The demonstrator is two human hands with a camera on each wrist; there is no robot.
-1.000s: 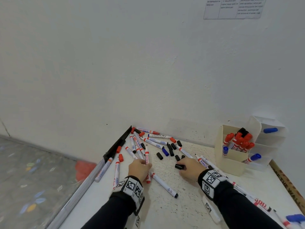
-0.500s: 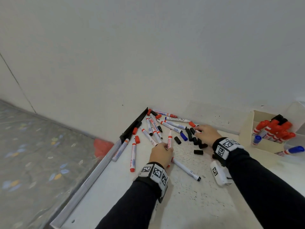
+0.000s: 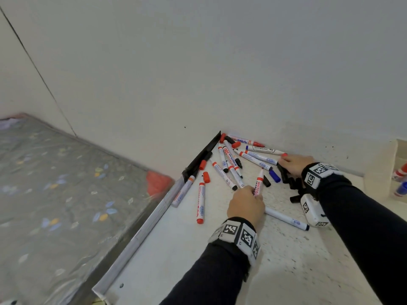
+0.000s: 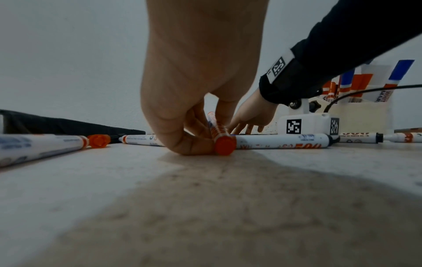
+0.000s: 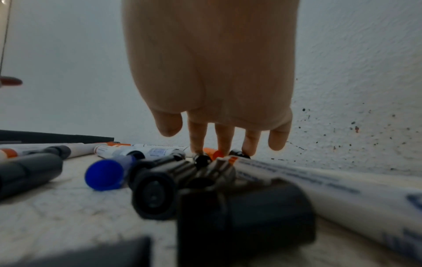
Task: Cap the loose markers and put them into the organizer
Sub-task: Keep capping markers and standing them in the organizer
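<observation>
**Red marker in my left hand, right hand among the caps**

My left hand [image 3: 245, 204] pinches a red marker [image 3: 259, 183], uncapped tip pointing toward the wall, its butt end on the table [image 3: 286, 271]. Farther out, my right hand [image 3: 294, 165] reaches flat, fingers straight, fingertips [image 5: 224, 144] touching loose black caps [image 3: 288, 179] near the table's far edge (holding nothing that I can see). More markers [image 3: 231, 164] lie scattered in the far left corner. The organizer [image 3: 398, 170] stands at the table's right edge.

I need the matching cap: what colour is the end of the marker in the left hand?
Orange-red; the marker in the left hand shows it best in the left wrist view.
</observation>
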